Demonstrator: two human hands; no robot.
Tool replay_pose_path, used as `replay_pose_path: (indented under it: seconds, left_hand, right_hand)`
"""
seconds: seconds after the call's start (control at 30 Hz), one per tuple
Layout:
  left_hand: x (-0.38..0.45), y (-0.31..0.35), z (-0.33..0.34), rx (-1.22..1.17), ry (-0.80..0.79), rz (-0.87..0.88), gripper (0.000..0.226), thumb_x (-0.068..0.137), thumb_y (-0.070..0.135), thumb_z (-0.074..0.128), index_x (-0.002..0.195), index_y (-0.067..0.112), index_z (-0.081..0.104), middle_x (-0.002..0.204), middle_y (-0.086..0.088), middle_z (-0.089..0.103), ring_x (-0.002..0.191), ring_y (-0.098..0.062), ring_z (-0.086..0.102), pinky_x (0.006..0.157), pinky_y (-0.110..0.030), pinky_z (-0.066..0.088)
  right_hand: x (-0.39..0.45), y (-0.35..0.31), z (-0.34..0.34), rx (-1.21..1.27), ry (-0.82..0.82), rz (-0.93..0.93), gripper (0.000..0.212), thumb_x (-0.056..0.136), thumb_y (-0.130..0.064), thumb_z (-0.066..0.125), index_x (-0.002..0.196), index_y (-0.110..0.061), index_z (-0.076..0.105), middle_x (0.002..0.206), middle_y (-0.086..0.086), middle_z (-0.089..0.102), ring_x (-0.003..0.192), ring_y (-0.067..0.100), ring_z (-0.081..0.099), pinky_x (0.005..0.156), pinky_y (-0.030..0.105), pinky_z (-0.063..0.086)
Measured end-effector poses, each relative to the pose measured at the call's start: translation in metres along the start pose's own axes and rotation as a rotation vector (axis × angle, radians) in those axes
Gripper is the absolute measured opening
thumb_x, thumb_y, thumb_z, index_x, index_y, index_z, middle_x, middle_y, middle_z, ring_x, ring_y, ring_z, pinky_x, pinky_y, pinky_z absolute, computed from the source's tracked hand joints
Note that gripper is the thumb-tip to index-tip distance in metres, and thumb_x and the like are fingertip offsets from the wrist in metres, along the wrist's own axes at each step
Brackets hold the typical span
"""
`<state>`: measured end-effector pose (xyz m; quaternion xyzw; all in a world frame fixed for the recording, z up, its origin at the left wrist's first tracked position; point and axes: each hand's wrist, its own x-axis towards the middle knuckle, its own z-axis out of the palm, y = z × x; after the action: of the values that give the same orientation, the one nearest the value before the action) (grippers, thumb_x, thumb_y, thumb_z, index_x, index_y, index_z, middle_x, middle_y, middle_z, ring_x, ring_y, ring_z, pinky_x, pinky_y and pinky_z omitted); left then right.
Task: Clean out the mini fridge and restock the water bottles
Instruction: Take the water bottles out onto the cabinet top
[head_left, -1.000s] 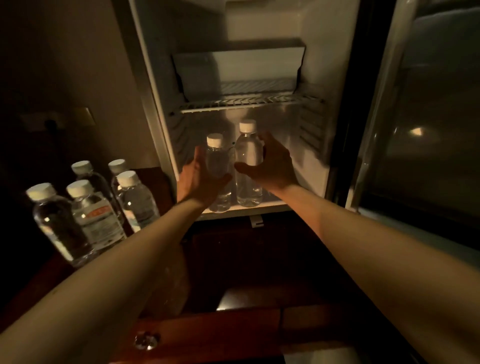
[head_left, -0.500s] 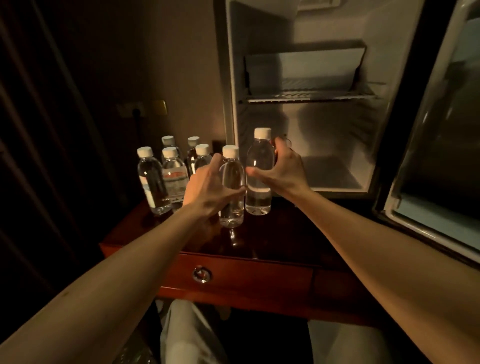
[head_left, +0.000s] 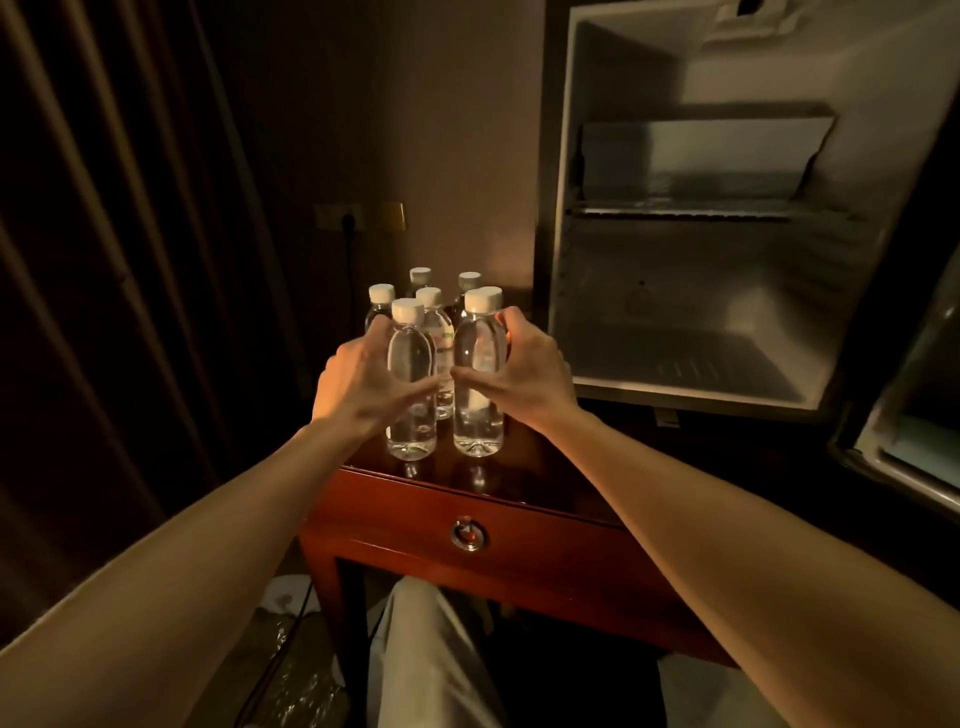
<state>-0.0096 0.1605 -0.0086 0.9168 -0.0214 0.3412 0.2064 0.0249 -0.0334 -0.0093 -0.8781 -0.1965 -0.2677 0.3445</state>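
Note:
Two clear water bottles with white caps stand side by side at the front of a dark wooden side table (head_left: 519, 499). My left hand (head_left: 358, 382) grips the left bottle (head_left: 410, 374) and my right hand (head_left: 524, 371) grips the right bottle (head_left: 480, 353). Both bottle bases rest on or just above the tabletop. Behind them stand several more capped bottles (head_left: 434, 312). The mini fridge (head_left: 691, 291) at the right has its door open, and its lower compartment holds nothing.
The fridge door (head_left: 914, 415) hangs open at the far right. A wire shelf (head_left: 685, 210) spans the fridge's upper part. A dark curtain (head_left: 104, 260) covers the left. A wall socket with a plugged cable (head_left: 348, 218) sits behind the table. Crumpled plastic (head_left: 291, 675) lies on the floor.
Both hands carried the two bottles out of the fridge's lower compartment and leftward onto the side table, in front of the other bottles. The fridge now stands empty.

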Motion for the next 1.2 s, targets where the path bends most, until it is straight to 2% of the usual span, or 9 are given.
replay_pose_path:
  seconds: [0.17,0.33,0.47,0.73,0.93,1.07,1.2]
  left_hand:
    - [0.0,-0.03,-0.006,0.034,0.02,-0.029,0.068,0.066,0.064,0.076,0.11,0.022,0.045,0.087,0.002,0.064,0.071,-0.017,0.063,0.061,-0.037,0.057]
    - [0.0,-0.055,-0.006,0.02,0.015,-0.069,0.064,0.069,0.06,0.079,0.111,0.025,0.047,0.092,0.003,0.066,0.075,-0.016,0.064,0.062,-0.038,0.058]
    - [0.0,-0.07,-0.002,-0.027,0.038,-0.103,0.068,0.069,0.057,0.079,0.117,0.021,0.047,0.098,-0.001,0.066,0.084,-0.018,0.065,0.069,-0.041,0.059]
    - [0.007,-0.075,0.011,-0.094,0.024,-0.076,0.068,0.074,0.051,0.079,0.123,0.017,0.046,0.096,0.007,0.057,0.084,-0.014,0.06,0.069,-0.03,0.05]
    - [0.009,-0.078,0.018,-0.145,0.011,-0.071,0.07,0.074,0.049,0.08,0.125,0.019,0.043,0.099,0.003,0.06,0.087,-0.015,0.062,0.073,-0.032,0.054]
    - [0.006,-0.079,0.018,-0.165,0.014,-0.085,0.076,0.073,0.046,0.082,0.129,0.017,0.039,0.109,-0.003,0.063,0.095,-0.02,0.064,0.076,-0.035,0.055]
    - [0.005,-0.073,0.011,-0.086,0.037,-0.086,0.087,0.069,0.055,0.081,0.135,0.021,0.035,0.127,-0.004,0.058,0.108,-0.023,0.061,0.075,-0.038,0.055]
  right_hand:
    - [0.002,-0.012,0.026,0.014,-0.013,0.016,0.068,0.065,-0.058,0.082,0.114,-0.024,0.049,0.106,-0.005,0.064,0.096,0.016,0.063,0.075,0.041,0.057]
    - [0.006,-0.019,0.041,0.045,-0.019,0.014,0.067,0.064,-0.061,0.08,0.111,-0.024,0.05,0.103,-0.006,0.062,0.09,0.011,0.061,0.07,0.034,0.056]
    - [0.011,-0.022,0.054,0.057,-0.018,0.014,0.065,0.067,-0.052,0.085,0.114,-0.023,0.05,0.106,-0.005,0.061,0.094,0.011,0.06,0.074,0.029,0.055]
    - [0.013,-0.024,0.078,0.029,-0.012,0.051,0.071,0.067,-0.058,0.081,0.12,-0.024,0.047,0.113,-0.002,0.059,0.103,0.015,0.058,0.081,0.038,0.056]
    - [0.017,-0.023,0.083,0.001,-0.046,0.059,0.079,0.067,-0.057,0.081,0.128,-0.022,0.045,0.121,0.0,0.057,0.11,0.017,0.056,0.086,0.043,0.055]
    - [0.018,-0.023,0.083,-0.021,-0.06,0.074,0.079,0.069,-0.058,0.08,0.129,-0.021,0.043,0.121,0.0,0.056,0.108,0.017,0.056,0.085,0.043,0.056]
    - [0.017,-0.025,0.078,-0.021,-0.067,0.081,0.08,0.069,-0.058,0.08,0.128,-0.022,0.042,0.122,-0.001,0.058,0.108,0.017,0.058,0.083,0.041,0.056]
